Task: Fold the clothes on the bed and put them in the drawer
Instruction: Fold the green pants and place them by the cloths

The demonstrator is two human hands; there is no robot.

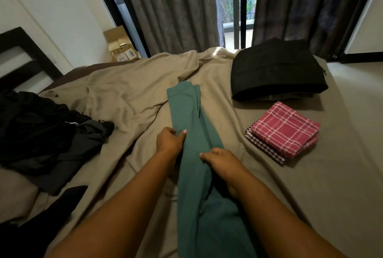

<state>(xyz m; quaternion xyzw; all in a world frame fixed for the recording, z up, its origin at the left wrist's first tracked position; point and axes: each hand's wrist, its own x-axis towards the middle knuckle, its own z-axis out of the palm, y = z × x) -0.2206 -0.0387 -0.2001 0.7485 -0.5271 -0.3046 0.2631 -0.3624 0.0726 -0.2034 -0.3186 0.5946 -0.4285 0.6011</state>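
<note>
Step in hand: folding, item three by my count. The drawer is not in view.

1. Position of the work. The teal garment (pixel 186 108) lies on the bed (pixel 310 195) as one long narrow strip. It runs from the near edge of the view away toward the window. It appears already doubled lengthwise, and its far end shows several stacked layers.

2. Hand state. I have the left hand (pixel 170 141) pinching the strip's left edge, thumb on top of the fabric. The right hand (pixel 221 160) grips the right side a little nearer to me, fingers curled into the cloth. Both hands sit around mid-length, close together, one on each side.

3. Finished items. A folded black garment (pixel 275 71) and a stack of folded checked cloths (pixel 286 129) lie to the right, apart from the strip.

4. Outstanding items. A heap of dark unfolded clothes (pixel 41 133) lies at the left of the bed.

Next move, as I judge it: a crosswise fold. This calls for lifting the near half and carrying it over to meet the far end, or the reverse. Both edges need an even hold so that the layers do not slide apart. The wrinkled sheet beneath may drag on the fabric, so the fold should be smoothed flat before the bundle is set beside the finished stack.
</note>
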